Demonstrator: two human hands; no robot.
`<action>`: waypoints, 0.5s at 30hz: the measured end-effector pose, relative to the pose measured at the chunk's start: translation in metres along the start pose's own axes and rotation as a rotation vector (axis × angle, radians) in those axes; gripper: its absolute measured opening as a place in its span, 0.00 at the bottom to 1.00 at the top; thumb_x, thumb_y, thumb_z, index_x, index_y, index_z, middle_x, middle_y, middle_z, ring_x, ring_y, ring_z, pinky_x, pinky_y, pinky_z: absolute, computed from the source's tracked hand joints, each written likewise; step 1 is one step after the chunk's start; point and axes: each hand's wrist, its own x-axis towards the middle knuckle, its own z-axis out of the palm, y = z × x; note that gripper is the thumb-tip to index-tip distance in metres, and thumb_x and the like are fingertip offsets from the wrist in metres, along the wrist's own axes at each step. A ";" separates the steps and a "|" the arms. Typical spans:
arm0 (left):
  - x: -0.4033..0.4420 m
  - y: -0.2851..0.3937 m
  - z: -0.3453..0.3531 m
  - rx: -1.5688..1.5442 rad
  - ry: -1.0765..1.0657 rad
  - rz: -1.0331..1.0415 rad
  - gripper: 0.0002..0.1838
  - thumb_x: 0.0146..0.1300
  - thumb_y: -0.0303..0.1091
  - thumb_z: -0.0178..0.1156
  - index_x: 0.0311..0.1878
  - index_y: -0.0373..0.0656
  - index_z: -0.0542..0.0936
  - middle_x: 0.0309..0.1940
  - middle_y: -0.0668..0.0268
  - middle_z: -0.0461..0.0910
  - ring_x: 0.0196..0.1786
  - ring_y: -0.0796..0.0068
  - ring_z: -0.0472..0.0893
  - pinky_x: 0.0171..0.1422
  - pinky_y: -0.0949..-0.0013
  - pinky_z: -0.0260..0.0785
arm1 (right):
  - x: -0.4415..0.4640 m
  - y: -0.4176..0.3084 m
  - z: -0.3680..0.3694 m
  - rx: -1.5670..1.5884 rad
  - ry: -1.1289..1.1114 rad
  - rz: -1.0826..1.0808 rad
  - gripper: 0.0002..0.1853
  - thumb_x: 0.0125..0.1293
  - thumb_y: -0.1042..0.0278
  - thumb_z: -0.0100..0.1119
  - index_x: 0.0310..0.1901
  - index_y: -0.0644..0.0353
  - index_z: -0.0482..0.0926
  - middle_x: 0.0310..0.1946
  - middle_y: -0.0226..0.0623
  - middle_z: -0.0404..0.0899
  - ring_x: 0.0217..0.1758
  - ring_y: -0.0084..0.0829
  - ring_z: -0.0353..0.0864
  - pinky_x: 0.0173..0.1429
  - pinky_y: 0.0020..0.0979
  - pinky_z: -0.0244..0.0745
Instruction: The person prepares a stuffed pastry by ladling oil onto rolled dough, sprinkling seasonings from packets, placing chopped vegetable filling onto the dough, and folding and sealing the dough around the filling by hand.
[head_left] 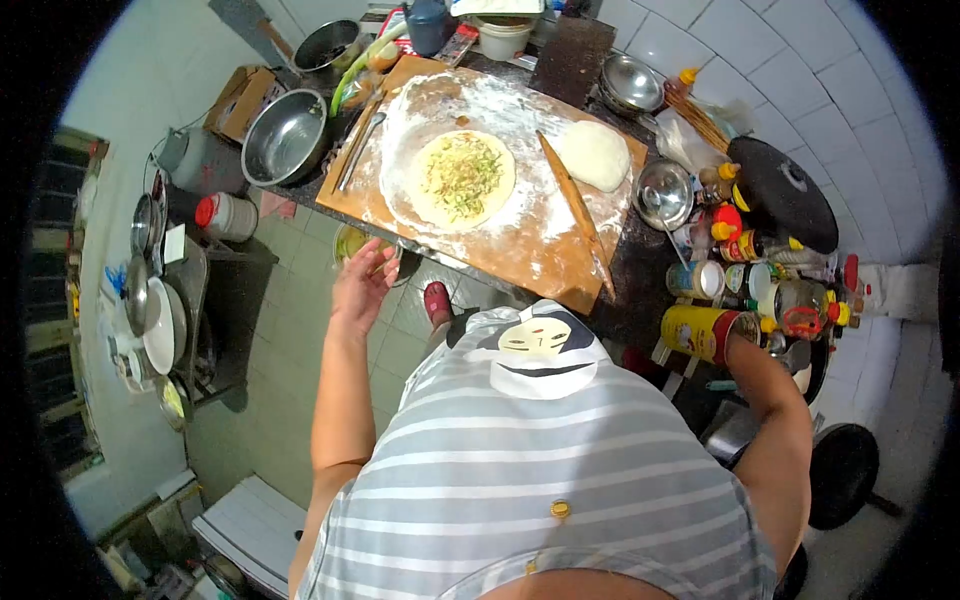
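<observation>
My left hand (364, 284) is in the air before the board's near left edge, palm up, fingers apart and slightly curled, with nothing in it. My right hand is inside or behind a yellow and red container (694, 332) at the right; only the wrist and forearm show. On the floured wooden board (370, 205) lies a round of flat dough (428, 207) topped with chopped green and pale filling (462, 178). Right of it a rolling pin (572, 200) lies slanted, beside a smooth lump of dough (594, 156).
Metal bowls stand left of the board (285, 138) and right of it (663, 193). Bottles and jars (740, 245) crowd the right counter near a black lid (785, 193). A white jar with a red lid (228, 216) stands at the left.
</observation>
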 end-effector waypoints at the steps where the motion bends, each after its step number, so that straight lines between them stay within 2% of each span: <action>1: -0.002 -0.001 -0.002 -0.001 0.023 0.008 0.17 0.62 0.32 0.45 0.54 0.40 0.65 0.40 0.61 0.73 0.38 0.72 0.75 0.43 0.72 0.70 | -0.001 0.002 0.001 -0.010 0.016 -0.001 0.08 0.52 0.73 0.48 0.33 0.62 0.75 0.31 0.38 0.76 0.34 0.34 0.75 0.37 0.33 0.68; 10: -0.012 -0.001 -0.009 -0.024 0.080 0.021 0.17 0.62 0.32 0.44 0.54 0.40 0.65 0.40 0.59 0.73 0.37 0.73 0.75 0.41 0.73 0.71 | -0.029 0.020 0.008 -0.168 0.059 -0.080 0.10 0.52 0.76 0.46 0.36 0.62 0.74 0.35 0.40 0.76 0.38 0.35 0.75 0.41 0.34 0.68; 13: 0.004 -0.002 -0.015 -0.027 0.017 -0.007 0.17 0.62 0.32 0.45 0.54 0.40 0.64 0.41 0.59 0.74 0.37 0.72 0.76 0.42 0.73 0.71 | -0.053 0.035 0.009 -0.512 0.023 -0.146 0.11 0.52 0.77 0.45 0.37 0.62 0.74 0.37 0.41 0.75 0.39 0.36 0.74 0.43 0.34 0.68; 14: 0.010 0.000 -0.015 -0.025 -0.004 -0.024 0.17 0.62 0.32 0.45 0.54 0.39 0.64 0.40 0.59 0.74 0.37 0.72 0.76 0.42 0.73 0.71 | -0.078 0.013 -0.031 -0.055 0.190 -0.049 0.10 0.47 0.80 0.51 0.33 0.63 0.75 0.32 0.42 0.76 0.36 0.35 0.75 0.39 0.34 0.69; 15: 0.018 0.003 -0.016 -0.023 -0.025 -0.040 0.17 0.62 0.32 0.45 0.54 0.39 0.64 0.40 0.59 0.74 0.37 0.72 0.76 0.42 0.73 0.71 | -0.103 -0.010 -0.073 0.418 0.392 -0.042 0.09 0.42 0.82 0.56 0.29 0.63 0.77 0.27 0.44 0.76 0.32 0.34 0.76 0.35 0.33 0.70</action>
